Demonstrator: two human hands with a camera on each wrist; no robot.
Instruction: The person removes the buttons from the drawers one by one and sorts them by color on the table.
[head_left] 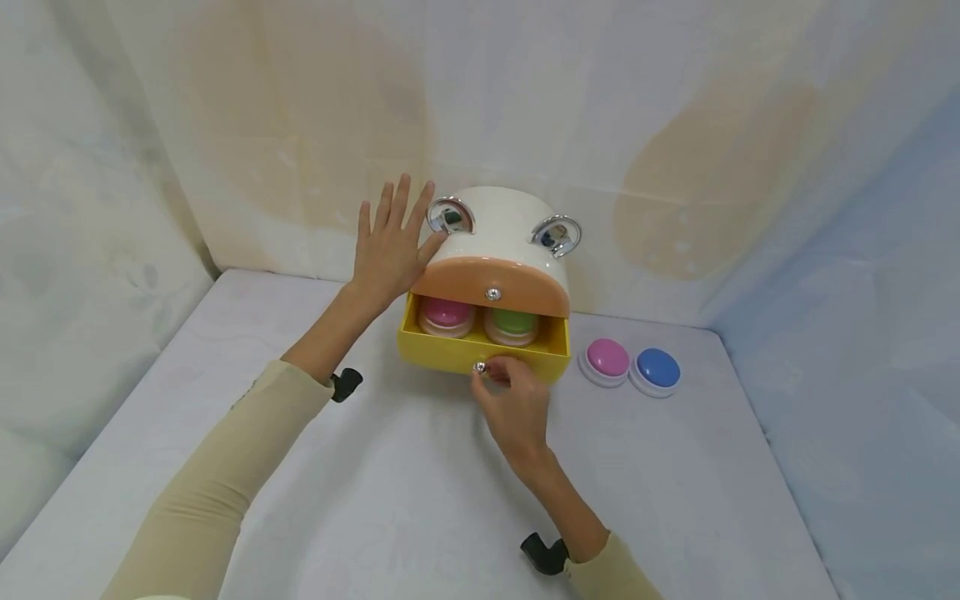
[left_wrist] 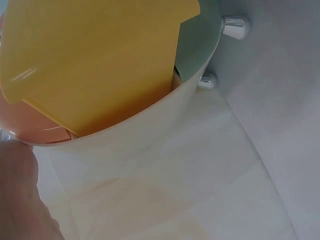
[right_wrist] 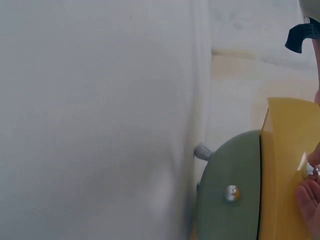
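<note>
Glossy yellow drawer pulled out toward camera.
Right hand fingers pinching round metal knob; left hand flat, fingers spread, on rounded white cabinet.

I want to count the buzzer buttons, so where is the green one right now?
In the head view the green buzzer button sits inside the open yellow drawer, on its right half beside the pink button, under the orange drawer front.

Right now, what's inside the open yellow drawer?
In the yellow drawer: a pink button and a green button, side by side. The orange drawer above covers the drawer's back.
</note>
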